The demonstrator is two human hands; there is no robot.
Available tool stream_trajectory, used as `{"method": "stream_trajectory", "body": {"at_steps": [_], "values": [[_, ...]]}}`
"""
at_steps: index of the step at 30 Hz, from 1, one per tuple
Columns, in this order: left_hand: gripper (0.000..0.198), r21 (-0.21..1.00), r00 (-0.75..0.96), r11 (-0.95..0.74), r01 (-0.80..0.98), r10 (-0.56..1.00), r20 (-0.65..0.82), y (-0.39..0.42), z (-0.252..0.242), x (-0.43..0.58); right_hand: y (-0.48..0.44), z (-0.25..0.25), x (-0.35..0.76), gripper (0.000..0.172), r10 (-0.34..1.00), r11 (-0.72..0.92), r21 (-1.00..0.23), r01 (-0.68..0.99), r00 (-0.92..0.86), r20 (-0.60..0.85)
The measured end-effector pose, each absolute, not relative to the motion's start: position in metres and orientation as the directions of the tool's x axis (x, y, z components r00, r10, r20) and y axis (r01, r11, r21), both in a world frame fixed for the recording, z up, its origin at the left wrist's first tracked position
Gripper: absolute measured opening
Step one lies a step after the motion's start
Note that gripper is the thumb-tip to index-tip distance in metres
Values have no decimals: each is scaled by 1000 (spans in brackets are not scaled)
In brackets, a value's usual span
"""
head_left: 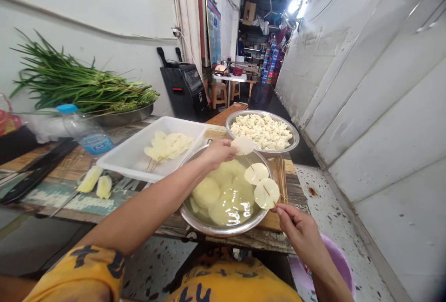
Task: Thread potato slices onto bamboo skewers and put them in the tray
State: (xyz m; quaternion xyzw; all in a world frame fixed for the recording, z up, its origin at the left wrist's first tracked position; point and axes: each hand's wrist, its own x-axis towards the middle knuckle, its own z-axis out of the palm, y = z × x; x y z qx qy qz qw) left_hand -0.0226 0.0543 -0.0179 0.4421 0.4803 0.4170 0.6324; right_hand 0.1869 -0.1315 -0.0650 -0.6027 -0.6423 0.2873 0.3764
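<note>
A thin wooden skewer (pixel 248 160) runs over a steel bowl (pixel 195 220) of water and pale potato slices. My right hand (pixel 296 227) pinches the skewer's near end. Two round slices (pixel 266 193) sit threaded on it. My left hand (pixel 219 151) pinches a third slice (pixel 243 145) at the skewer's far tip. Both hands hover above the bowl's right half.
A white plastic tray (pixel 121 155) of skewered slices lies left of the bowl. Behind stands a steel bowl of cauliflower (pixel 261 131). A water bottle (pixel 87 132), green chives (pixel 76 83), potato pieces (pixel 97 183) and a knife (pixel 31 176) occupy the left table. A purple bucket (pixel 339 260) sits below right.
</note>
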Motion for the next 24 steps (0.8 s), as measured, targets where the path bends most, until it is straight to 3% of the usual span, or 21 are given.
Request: {"method": "stream_trajectory", "body": {"at_steps": [14, 19, 24], "values": [[22, 971, 245, 230, -60, 947, -209, 49, -20, -20, -131, -67, 183, 34, 994, 83, -889, 451, 27, 106], [22, 964, 302, 261, -56, 924, -233, 48, -17, -19, -129, -63, 182, 34, 981, 145, -816, 559, 24, 191], [8, 933, 264, 339, -123, 917, -299, 45, -11, -18, -129, -62, 184, 33, 954, 218, -720, 659, 12, 299]]}}
